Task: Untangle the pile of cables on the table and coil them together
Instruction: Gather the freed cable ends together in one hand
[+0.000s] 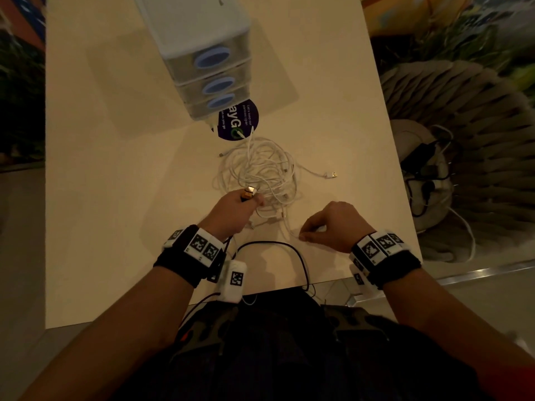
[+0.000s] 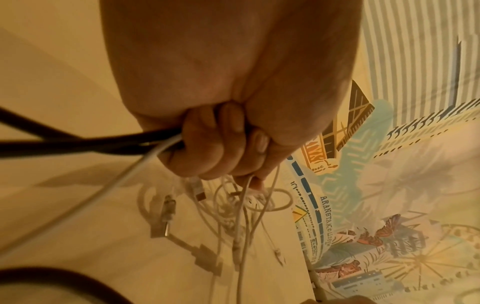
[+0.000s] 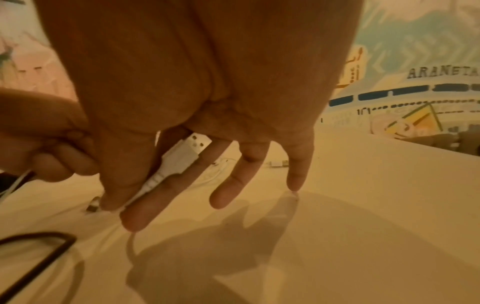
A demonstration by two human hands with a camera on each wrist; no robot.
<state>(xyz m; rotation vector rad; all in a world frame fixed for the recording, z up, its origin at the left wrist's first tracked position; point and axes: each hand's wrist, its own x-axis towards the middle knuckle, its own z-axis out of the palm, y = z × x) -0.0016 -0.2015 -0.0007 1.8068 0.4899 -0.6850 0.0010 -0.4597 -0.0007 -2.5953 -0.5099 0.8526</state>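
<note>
Head view shows both forearms reaching over the near edge of the table [image 1: 115,169]. The left hand [image 1: 231,212] is clenched round a black cable [image 2: 78,142] and white strands, with one orange-bodied plug [image 1: 249,193] sticking up from the fist. The right hand [image 1: 333,224], knuckles up and to the right, pinches one white USB plug [image 3: 179,162] between thumb and forefinger, its other fingers [image 3: 233,181] spread downward. One pile of white cables [image 1: 260,169] lies just beyond the left hand, mid-table. Farther off stands one drawer unit [image 1: 202,53] with three blue handles.
</note>
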